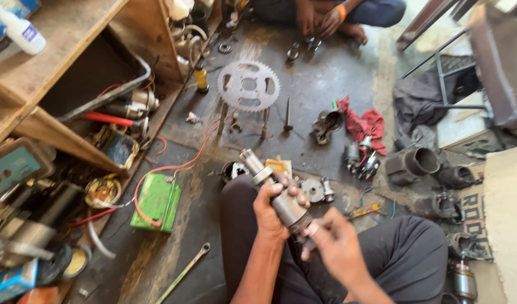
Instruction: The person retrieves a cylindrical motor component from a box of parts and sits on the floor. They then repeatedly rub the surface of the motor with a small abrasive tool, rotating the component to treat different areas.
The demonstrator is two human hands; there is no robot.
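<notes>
Both hands work above the person's dark-trousered lap. Left hand (272,211) has its grip closed round the middle of a grey cylindrical motor armature (276,194), which tilts up and away to the left. Right hand (337,245) closes its fingers on the armature's lower, copper-coloured end, just beside the left hand. On the floor (309,84) beyond lie a toothed sprocket (248,85), a red rag (364,125), a green battery (156,201) and a spanner (185,271).
</notes>
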